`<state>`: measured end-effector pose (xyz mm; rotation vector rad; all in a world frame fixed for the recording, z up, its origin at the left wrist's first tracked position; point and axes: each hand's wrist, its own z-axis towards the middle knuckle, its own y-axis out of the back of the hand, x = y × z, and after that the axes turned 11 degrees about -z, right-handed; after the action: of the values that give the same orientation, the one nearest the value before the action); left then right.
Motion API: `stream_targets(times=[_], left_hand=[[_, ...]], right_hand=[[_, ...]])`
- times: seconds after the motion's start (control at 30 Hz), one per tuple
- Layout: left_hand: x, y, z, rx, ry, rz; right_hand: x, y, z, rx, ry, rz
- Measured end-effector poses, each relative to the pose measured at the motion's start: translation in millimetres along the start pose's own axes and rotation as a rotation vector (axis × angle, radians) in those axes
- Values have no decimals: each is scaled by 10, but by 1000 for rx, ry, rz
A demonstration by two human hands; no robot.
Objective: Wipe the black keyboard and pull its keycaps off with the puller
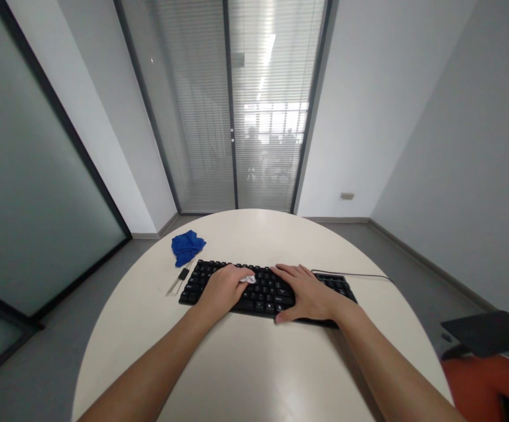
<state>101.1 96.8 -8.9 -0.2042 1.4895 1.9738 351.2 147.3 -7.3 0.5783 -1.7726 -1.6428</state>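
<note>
A black keyboard (260,291) lies across the round cream table (236,363). Over its left half is my left hand (224,288), fingers closed on a small white wipe (248,279) that touches the keys. My right hand (306,293) rests spread on the keyboard's right part, thumb at the near edge and fingers toward the far edge, holding nothing. Some keys are hidden beneath both hands. Left of the keyboard lie a black binder clip (183,274) and a thin, pale tool that I cannot make out clearly.
A crumpled blue cloth (187,247) lies beyond the keyboard's left end. The black cable (355,274) runs right over the table edge. A red and black chair (487,381) stands at the lower right. Glass panels with blinds (201,117) rise behind the table.
</note>
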Motion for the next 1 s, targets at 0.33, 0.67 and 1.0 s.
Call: stream_targets(times=[0.33,0.67,1.0], left_hand=[[-103,51,-87,74,-18,-35],[-113,107,-148,177,-123,-87],[-130,90,-192,227,-281,-253]], right_hand=[[-21,-18,4,-12,9,8],[-13,0,4,-9,7,-4],[-34,-25,6,-24,11,4]])
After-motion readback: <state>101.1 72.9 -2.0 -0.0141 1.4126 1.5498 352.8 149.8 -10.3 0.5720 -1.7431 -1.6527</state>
